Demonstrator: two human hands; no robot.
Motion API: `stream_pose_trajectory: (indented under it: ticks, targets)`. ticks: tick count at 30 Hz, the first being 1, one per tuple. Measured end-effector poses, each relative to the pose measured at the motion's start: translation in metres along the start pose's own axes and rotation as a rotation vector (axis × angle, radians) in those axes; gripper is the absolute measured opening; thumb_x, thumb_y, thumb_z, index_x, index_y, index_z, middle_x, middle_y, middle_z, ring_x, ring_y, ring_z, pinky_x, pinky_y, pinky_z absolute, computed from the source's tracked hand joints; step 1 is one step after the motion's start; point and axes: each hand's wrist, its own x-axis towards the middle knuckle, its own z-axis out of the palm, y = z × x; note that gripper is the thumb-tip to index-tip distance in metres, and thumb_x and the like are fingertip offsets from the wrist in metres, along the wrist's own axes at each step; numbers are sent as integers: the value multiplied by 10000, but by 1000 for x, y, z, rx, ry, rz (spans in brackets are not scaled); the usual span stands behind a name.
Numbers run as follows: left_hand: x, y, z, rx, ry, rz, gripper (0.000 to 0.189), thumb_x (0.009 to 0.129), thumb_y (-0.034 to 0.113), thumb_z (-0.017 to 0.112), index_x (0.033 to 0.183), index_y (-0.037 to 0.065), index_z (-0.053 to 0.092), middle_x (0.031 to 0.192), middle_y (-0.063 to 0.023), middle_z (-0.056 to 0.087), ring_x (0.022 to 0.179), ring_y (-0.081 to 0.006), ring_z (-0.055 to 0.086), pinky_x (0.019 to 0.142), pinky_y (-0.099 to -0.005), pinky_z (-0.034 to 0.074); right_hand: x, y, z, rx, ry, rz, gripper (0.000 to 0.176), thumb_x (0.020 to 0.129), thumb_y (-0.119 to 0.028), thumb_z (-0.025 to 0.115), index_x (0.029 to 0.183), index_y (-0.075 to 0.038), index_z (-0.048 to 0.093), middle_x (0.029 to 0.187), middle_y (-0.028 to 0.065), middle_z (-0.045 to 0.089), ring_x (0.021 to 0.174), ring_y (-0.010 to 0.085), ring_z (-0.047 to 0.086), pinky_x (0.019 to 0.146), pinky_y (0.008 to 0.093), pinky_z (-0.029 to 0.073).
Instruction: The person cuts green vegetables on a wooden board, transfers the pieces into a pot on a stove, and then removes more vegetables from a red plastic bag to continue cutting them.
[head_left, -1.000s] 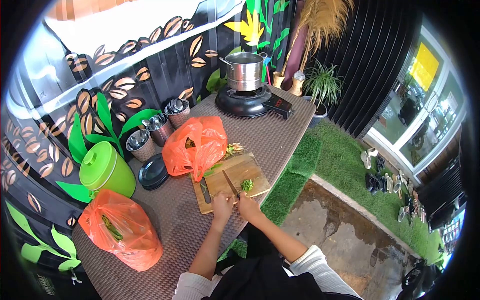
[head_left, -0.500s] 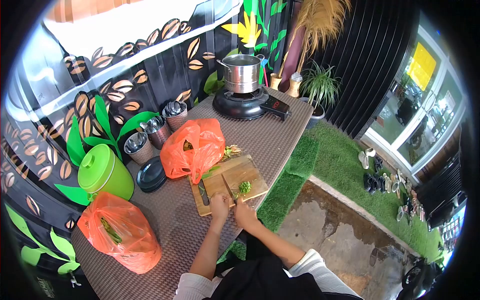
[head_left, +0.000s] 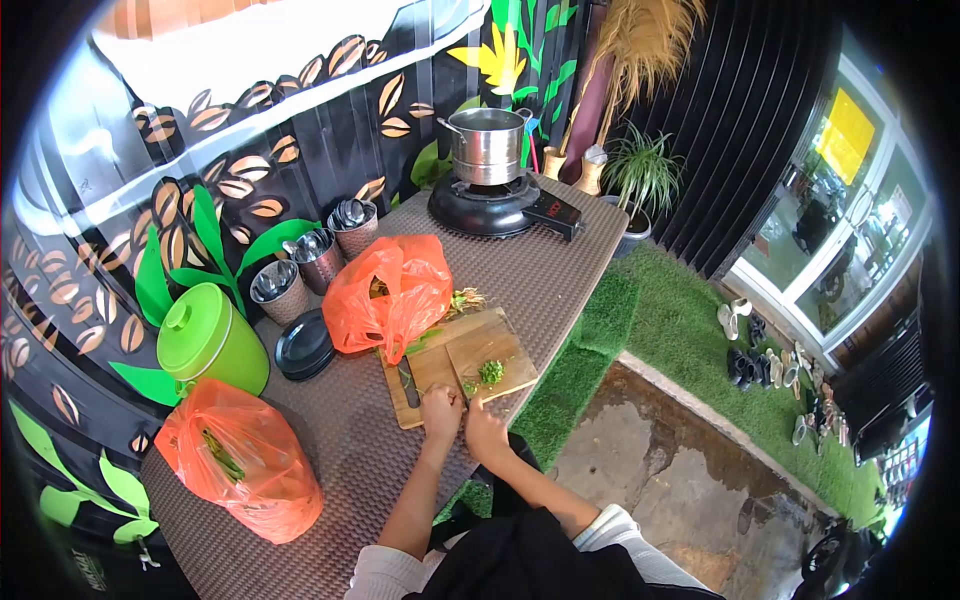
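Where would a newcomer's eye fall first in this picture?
Probably on the far orange bag beyond the wooden cutting board, and the near orange bag at left, in front of the lime-green container. Next come the left hand and right hand, close together at the board's near edge, beside chopped greens.

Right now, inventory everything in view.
Wall: one, black, behind table
Table: one, brown, by wall
Cutting board: one, tan, on table
Knife: one, dark, over board
Greens: one pile, green, on board
Bags: two, orange, on table
Plates: one stack, black, near bags
Cutlery cups: three, brownish, by wall
Lidded container: one, green, by wall
Stove: one, black, table's far end
Pot: one, silver, on stove
Potted plant: one, green, beyond table
Shoes: several, mixed, on grass
Glass doorway: one, white, right
Left hand: one, white-sleeved, at board
Right hand: one, white-sleeved, on knife
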Motion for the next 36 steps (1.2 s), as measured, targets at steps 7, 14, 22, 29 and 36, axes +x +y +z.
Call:
stream_pose_trajectory:
  ticks: [7,14,22,29,36]
  targets:
    - [-2,-4,4,53,-13,16,76,745,59,644,742,-11,671,768,-161,626,732,-322,628,678,-415,498,16,4,-7,12,-50,-17,333,928,-191,449,1184,13,387,877,274,663,860,434,664,759,518,532]
    - [-6,0,1,48,83,162,101,771,61,610,779,-17,674,758,-154,615,749,-329,609,699,-422,481,-2,10,-2,0,12,-1,366,929,-231,497,1163,19,370,789,268,657,786,441,660,712,526,530]
    - [12,15,-24,-146,-151,-3,192,769,182,697,729,-3,662,685,-133,615,758,-323,619,702,-410,487,16,21,-21,12,49,-14,339,926,-254,512,1091,19,398,801,273,652,786,450,651,703,539,521]
    - [6,-4,-39,479,96,-136,267,731,259,761,717,28,629,689,-118,642,740,-322,652,686,-429,514,4,19,-7,74,13,-112,317,944,-270,485,1091,-1,404,799,290,639,787,480,633,705,562,508]
    - [13,-40,-13,253,-7,19,116,775,116,680,822,12,660,750,-141,652,731,-312,653,672,-391,515,7,24,-11,81,53,-35,304,942,-269,487,1077,-5,419,804,291,640,775,473,634,704,563,504]
